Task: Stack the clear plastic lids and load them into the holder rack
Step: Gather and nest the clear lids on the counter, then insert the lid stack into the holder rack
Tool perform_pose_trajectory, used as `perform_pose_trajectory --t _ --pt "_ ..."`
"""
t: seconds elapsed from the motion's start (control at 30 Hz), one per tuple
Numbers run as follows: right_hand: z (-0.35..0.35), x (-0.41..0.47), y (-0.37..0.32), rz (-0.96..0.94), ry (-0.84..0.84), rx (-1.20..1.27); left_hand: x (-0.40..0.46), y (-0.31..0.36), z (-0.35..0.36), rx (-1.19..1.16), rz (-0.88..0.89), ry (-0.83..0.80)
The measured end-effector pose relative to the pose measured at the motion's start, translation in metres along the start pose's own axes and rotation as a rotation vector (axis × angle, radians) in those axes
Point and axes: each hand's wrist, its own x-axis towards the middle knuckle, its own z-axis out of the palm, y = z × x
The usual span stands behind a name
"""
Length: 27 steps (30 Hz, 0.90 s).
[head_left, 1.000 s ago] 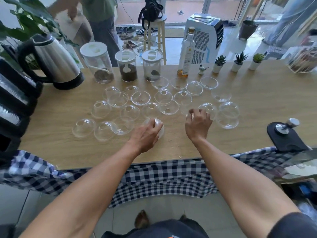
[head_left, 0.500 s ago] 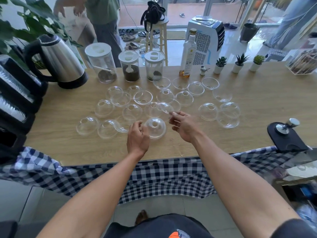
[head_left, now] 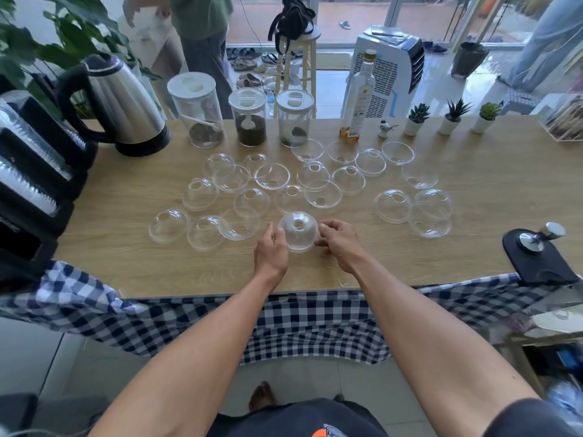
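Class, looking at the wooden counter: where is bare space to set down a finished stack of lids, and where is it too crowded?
Free: the near strip of the light wooden counter left of the left hand; also the right stretch between the scattered clear dome lids and the black mat. Crowded: the middle, and the back row of clear canisters.

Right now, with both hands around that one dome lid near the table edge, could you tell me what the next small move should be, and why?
Probably keep the left hand steadying the domed lid, which sits hole-up, and send the right hand to the nearest loose lid just behind, to stack it on. Many lids lie scattered singly on the table, and the holder rack waits at far left.
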Motion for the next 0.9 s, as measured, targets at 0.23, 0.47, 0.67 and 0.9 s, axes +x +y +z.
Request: perform_pose_trajectory --t 0.23,0.47,0.67,0.9 --pt "-0.003 0.010 -0.003 0.001 -0.026 -0.168 0.004 0.003 0.008 0.008 -0.048 0.012" --pt "-0.005 0.007 -0.008 0.034 -0.117 -0.184 0.012 -0.004 0.011 -0.262 -0.142 0.034" --pt "-0.013 0.004 -0.017 -0.034 -0.140 -0.061 0.001 0.007 0.009 -0.507 -0.183 0.079" --pt "-0.014 -0.002 -0.057 -0.099 -0.243 -0.042 -0.018 0.035 -0.014 -0.618 -0.177 0.212"
